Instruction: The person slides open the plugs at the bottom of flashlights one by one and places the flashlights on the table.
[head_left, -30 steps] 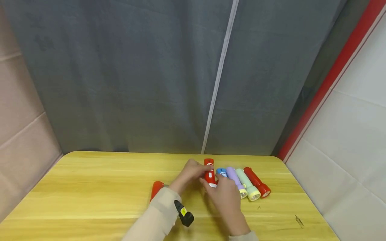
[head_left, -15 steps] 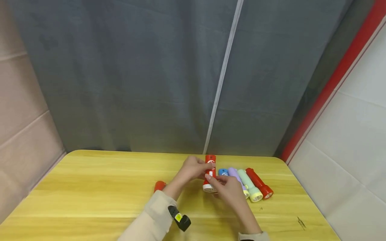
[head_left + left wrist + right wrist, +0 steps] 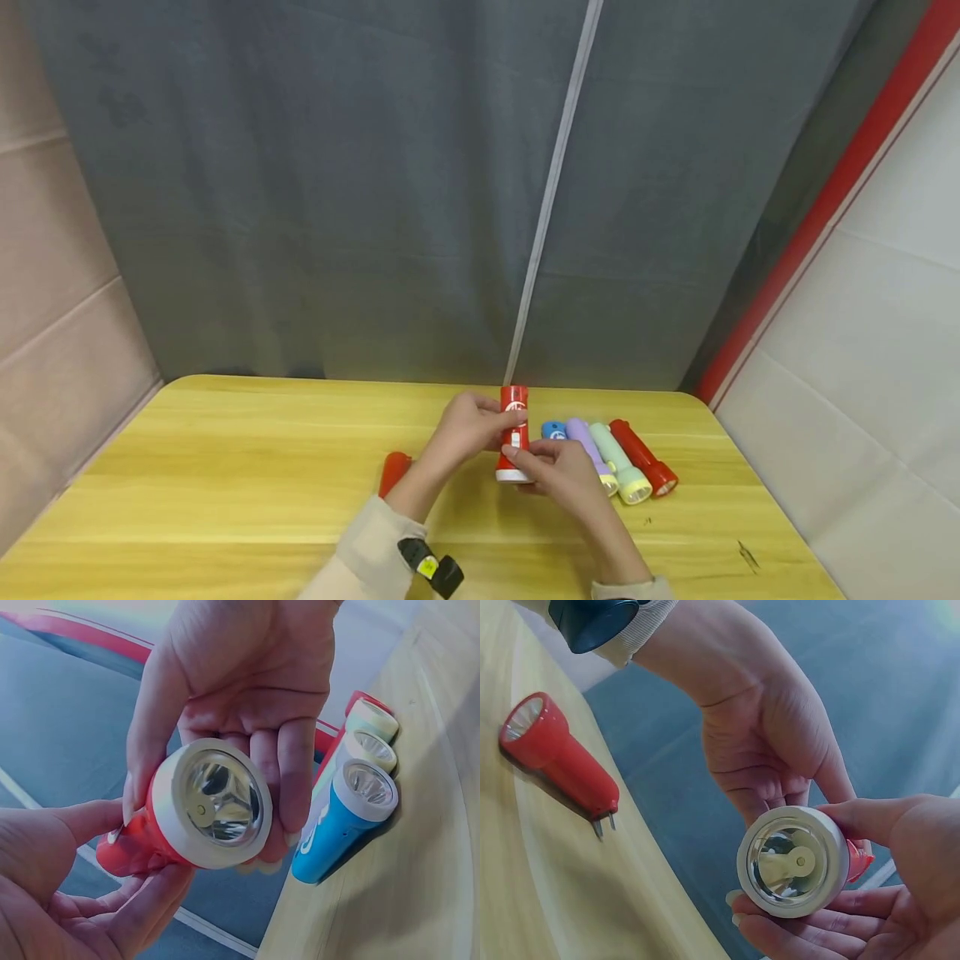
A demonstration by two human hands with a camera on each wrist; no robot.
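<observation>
Head view: a white-rimmed red flashlight (image 3: 514,435) is held between both hands over the table (image 3: 262,475), its narrow end pointed away and its rim toward the wearer. Compared with a second ago, it has been brought slightly left, so the gap to the neighbouring row is widened, and the white rim, then partly covered by the right hand, is now mostly exposed. By the left hand (image 3: 467,427) the upper body is clamped, thumb laid across the front and fingers wrapped behind; this grip is seen little altered. By the right hand (image 3: 566,477) the lower body is pinched, thumb set above the rim and the other fingers tucked behind, partly hidden in this view. In the left wrist view the lens (image 3: 221,799) is faced toward the camera; no glow is noted. The handling is judged to be shared, with neither grip released and the flashlight apparently kept off the tabletop. To its right, a blue flashlight (image 3: 554,430), a purple flashlight (image 3: 583,437), a pale green flashlight (image 3: 618,458) and a plain red flashlight (image 3: 641,454) are left untouched side by side. An orange-red flashlight (image 3: 393,472) is found at the left, partly hidden by the left forearm.
</observation>
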